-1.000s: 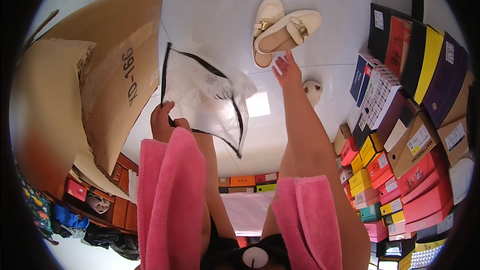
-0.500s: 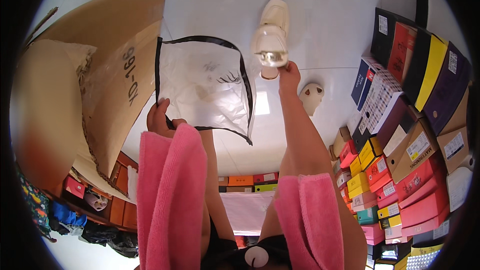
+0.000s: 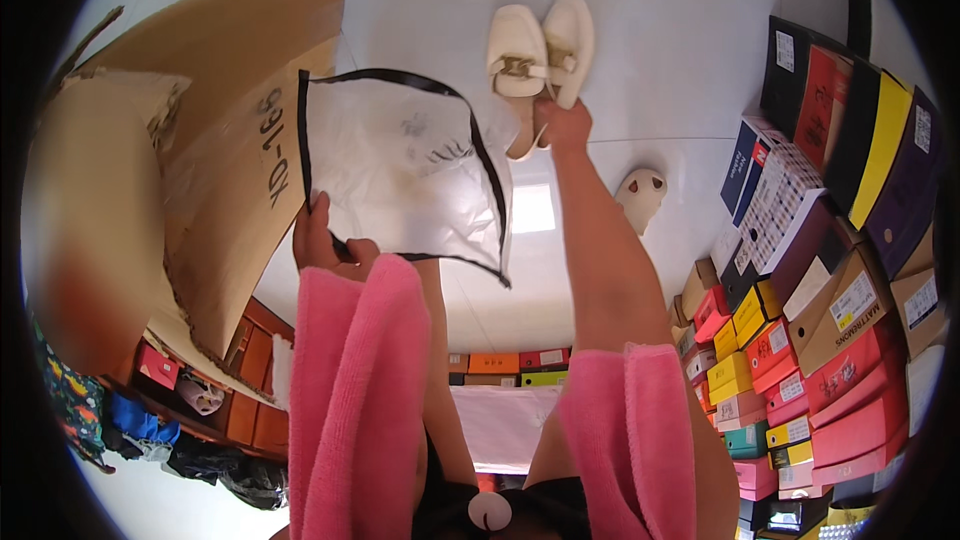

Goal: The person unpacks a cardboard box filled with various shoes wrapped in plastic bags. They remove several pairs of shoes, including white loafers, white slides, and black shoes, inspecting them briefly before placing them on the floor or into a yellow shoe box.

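Observation:
My right hand (image 3: 565, 128) is closed on a pair of cream slingback shoes (image 3: 515, 35) by their heel end, above the pale floor. They have square toes, gold-coloured buckles and thin straps. One shoe lies flat side up, and the other is turned beside it. My left hand (image 3: 325, 240) grips the lower left edge of a clear plastic bag (image 3: 400, 160) with black trim and dark markings. The bag hangs spread out, left of the shoes and apart from them. Pink towelling sleeves cover part of both forearms.
A large opened cardboard box (image 3: 255, 90) stands at the left, close to the bag. Stacked shoe boxes (image 3: 790, 180) in many colours line the right side. A cream slipper-like item (image 3: 640, 200) lies on the floor right of my right forearm. Wooden drawers (image 3: 250, 390) stand at lower left.
The shoes, stacked together before, are now fanned apart side by side, with their straps showing. My right hand has shifted slightly up and turned. My left hand still grips the bag.

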Motion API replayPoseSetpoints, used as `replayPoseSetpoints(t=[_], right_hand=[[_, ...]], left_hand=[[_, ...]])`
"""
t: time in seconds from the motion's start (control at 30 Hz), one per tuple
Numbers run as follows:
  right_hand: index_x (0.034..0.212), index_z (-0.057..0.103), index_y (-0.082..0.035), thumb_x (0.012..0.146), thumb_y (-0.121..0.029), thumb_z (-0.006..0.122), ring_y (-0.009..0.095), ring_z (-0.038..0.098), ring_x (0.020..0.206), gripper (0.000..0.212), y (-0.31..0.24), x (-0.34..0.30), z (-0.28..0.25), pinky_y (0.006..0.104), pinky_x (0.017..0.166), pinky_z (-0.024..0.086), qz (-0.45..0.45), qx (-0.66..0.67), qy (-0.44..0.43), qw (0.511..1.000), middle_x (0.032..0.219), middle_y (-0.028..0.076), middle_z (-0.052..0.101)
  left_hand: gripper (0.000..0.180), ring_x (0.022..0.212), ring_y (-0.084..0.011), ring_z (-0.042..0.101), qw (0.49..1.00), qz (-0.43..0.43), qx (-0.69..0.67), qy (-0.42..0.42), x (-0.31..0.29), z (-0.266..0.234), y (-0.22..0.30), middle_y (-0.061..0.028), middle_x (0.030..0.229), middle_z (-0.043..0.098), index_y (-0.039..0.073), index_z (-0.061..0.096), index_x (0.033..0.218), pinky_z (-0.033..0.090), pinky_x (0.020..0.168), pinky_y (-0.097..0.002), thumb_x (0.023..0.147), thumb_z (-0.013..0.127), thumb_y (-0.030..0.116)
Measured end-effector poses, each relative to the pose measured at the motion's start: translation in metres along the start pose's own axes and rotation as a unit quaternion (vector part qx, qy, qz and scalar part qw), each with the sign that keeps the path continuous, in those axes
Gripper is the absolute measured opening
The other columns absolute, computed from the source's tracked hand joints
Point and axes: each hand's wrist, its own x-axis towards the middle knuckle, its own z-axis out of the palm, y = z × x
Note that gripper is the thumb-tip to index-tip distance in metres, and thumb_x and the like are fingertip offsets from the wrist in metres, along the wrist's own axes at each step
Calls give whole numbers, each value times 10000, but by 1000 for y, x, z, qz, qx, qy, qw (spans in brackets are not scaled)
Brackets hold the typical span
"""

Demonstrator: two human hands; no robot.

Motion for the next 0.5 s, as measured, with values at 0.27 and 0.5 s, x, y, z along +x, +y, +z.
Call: replayPoseSetpoints(t=[0.27,0.5], right_hand=[[1173,587,19,736,-94,716,176,622,926,470,-143,-95,-158,310,830,483,-67,95,-22,993,1083,75,644],[927,682,-42,716,-106,698,284,659,788,220,-229,-210,-224,348,714,518,-185,-404,-236,864,860,107,673]], left_hand=[[601,1234,-312,498,985,-88,-90,-119,1,-2,60,-180,1441,400,-42,473,1309,483,905,-329,710,469,-89],[590,1244,-338,483,969,30,-188,-154,-12,5,97,-162,1467,367,-90,448,1294,459,950,-331,705,483,-97]])
